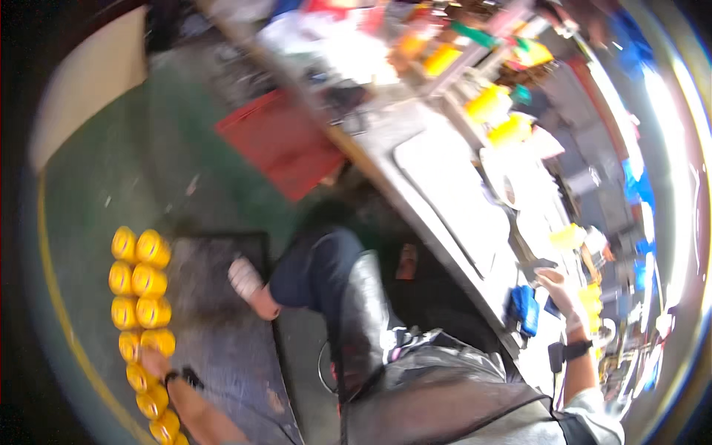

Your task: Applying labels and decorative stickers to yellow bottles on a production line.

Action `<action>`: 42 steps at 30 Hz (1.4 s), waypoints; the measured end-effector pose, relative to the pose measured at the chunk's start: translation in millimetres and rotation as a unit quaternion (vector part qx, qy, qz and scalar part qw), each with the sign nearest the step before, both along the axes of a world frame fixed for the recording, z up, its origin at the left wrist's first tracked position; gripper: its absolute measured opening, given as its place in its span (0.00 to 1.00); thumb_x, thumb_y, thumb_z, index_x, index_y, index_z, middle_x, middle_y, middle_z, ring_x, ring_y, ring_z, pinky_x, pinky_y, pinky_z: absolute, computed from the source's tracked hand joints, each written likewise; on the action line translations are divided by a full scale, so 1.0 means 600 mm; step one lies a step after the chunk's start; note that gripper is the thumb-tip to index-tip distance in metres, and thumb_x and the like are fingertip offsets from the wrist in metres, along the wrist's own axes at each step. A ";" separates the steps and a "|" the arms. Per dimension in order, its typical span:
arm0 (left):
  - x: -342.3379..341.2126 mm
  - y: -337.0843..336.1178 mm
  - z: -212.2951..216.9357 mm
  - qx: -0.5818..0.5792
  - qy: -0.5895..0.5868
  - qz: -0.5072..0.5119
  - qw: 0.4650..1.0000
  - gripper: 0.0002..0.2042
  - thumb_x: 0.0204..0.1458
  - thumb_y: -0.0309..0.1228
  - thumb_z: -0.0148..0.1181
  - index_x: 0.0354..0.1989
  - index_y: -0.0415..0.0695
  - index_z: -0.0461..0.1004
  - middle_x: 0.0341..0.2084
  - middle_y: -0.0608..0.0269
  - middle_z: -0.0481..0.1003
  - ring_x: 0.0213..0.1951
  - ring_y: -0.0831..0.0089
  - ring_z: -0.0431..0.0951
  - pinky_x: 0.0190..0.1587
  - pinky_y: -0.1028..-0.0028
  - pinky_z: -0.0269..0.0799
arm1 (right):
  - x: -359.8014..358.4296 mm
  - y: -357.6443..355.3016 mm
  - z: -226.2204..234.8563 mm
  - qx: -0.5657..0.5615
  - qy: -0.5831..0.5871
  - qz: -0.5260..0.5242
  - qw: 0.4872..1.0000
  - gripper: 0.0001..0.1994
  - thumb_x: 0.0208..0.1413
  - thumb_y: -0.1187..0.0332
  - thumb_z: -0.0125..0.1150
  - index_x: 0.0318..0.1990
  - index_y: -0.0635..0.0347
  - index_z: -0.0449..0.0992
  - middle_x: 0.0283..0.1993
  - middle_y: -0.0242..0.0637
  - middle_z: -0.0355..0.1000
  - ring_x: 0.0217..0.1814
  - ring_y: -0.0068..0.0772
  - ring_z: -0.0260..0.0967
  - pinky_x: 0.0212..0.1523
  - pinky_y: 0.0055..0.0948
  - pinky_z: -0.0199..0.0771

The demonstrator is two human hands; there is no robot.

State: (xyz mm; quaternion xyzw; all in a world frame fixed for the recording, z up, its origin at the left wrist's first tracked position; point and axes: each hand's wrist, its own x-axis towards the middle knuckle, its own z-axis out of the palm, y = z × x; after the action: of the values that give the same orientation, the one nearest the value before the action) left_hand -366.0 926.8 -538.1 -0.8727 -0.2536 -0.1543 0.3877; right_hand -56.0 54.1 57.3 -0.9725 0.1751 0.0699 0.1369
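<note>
On the floor at the lower left, my left hand (154, 363) reaches down to a yellow, round, can-like roll (159, 342), its fingers against the side. This roll stands among several alike, lined up partly in two columns, with pale round labels on their ends. Out to the right, my right hand (562, 293) is raised over the workbench, fingers bent at a small dark object (537, 264); blur hides what kind it is. A blue object (523, 310) lies close by this hand. Both wrists wear dark bands.
A dark flat mat or board (222, 319) lies beside the yellow rolls. My foot (248, 282) rests on it. The bench edge (423, 196) runs diagonally, with a red panel (278, 144) below it. Yellow items (512, 130) and clutter fill the bench's back.
</note>
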 end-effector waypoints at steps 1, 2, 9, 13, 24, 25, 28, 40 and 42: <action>0.012 -0.009 -0.002 -0.199 0.121 0.158 0.959 0.20 0.60 0.49 0.53 0.48 0.45 0.74 0.30 0.57 0.78 0.26 0.68 0.78 0.24 0.70 0.70 | -0.005 -0.051 -0.013 0.047 -0.013 -0.007 0.999 0.15 0.57 0.64 0.62 0.49 0.59 0.78 0.45 0.31 0.78 0.48 0.21 0.71 0.50 0.21 0.69; 0.090 -0.092 -0.016 -0.442 -0.053 0.278 0.851 0.21 0.61 0.45 0.49 0.51 0.40 0.73 0.42 0.50 0.78 0.40 0.56 0.79 0.38 0.59 0.74 | -0.029 -0.039 0.001 0.006 -0.017 -0.014 1.000 0.14 0.58 0.64 0.60 0.49 0.60 0.78 0.45 0.31 0.78 0.45 0.21 0.72 0.49 0.22 0.70; 0.279 -0.274 0.103 -0.463 -0.366 0.142 0.795 0.18 0.56 0.33 0.57 0.51 0.35 0.73 0.43 0.43 0.77 0.44 0.47 0.77 0.46 0.58 0.72 | -0.114 -0.294 -0.050 -0.020 -0.189 -0.146 0.971 0.17 0.56 0.55 0.58 0.47 0.55 0.79 0.37 0.36 0.80 0.40 0.29 0.76 0.45 0.27 0.72; 0.403 -0.344 0.201 -0.564 -0.319 0.002 0.762 0.16 0.55 0.25 0.55 0.52 0.33 0.73 0.36 0.48 0.78 0.35 0.60 0.78 0.37 0.66 0.73 | -0.089 -0.311 -0.008 -0.050 -0.245 -0.170 0.953 0.19 0.55 0.53 0.59 0.45 0.58 0.80 0.37 0.43 0.79 0.41 0.37 0.78 0.44 0.29 0.73; 0.802 -0.967 0.831 -0.781 -0.193 -0.395 0.444 0.14 0.63 0.29 0.49 0.56 0.43 0.71 0.22 0.77 0.61 0.21 0.88 0.56 0.21 0.84 0.53 | -0.051 -0.504 -0.102 0.212 -0.369 -0.143 0.894 0.20 0.55 0.62 0.63 0.51 0.65 0.75 0.36 0.40 0.77 0.38 0.27 0.74 0.42 0.26 0.72; 0.823 -1.046 0.879 -0.778 -0.130 -0.446 0.423 0.14 0.63 0.28 0.49 0.55 0.43 0.72 0.22 0.77 0.62 0.21 0.88 0.58 0.22 0.84 0.55 | -0.073 -0.501 -0.091 0.221 -0.361 -0.139 0.895 0.19 0.55 0.63 0.63 0.51 0.65 0.76 0.36 0.39 0.77 0.38 0.27 0.74 0.42 0.26 0.72; 0.893 -1.286 0.969 -0.709 0.002 -0.581 0.400 0.18 0.61 0.25 0.50 0.60 0.41 0.66 0.33 0.67 0.71 0.37 0.82 0.70 0.42 0.80 0.68 | -0.142 -0.491 -0.076 0.243 -0.378 -0.136 0.883 0.17 0.55 0.66 0.62 0.50 0.65 0.76 0.36 0.38 0.77 0.39 0.27 0.73 0.43 0.26 0.71; 1.258 -1.885 0.882 -0.510 -0.038 -0.674 0.533 0.46 0.43 0.52 0.71 0.64 0.31 0.59 0.62 0.38 0.62 0.64 0.47 0.61 0.66 0.61 0.56 | -0.536 -0.522 -0.137 0.233 -0.407 -0.511 0.721 0.17 0.58 0.70 0.59 0.54 0.66 0.73 0.38 0.34 0.76 0.39 0.19 0.71 0.42 0.20 0.72; 1.286 -1.948 0.856 -0.487 -0.017 -0.655 0.578 0.52 0.38 0.52 0.75 0.64 0.27 0.57 0.63 0.35 0.59 0.65 0.46 0.59 0.67 0.60 0.54 | -0.559 -0.519 -0.139 0.177 -0.379 -0.546 0.725 0.17 0.56 0.68 0.60 0.53 0.64 0.75 0.38 0.39 0.77 0.37 0.23 0.74 0.40 0.25 0.74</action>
State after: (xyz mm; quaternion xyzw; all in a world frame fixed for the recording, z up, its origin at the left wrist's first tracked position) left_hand 405.8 -242.3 -24.4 -0.8563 0.3435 -0.2340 -0.3064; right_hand -391.2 -257.5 -26.0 -0.6120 0.5942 -0.3618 0.3762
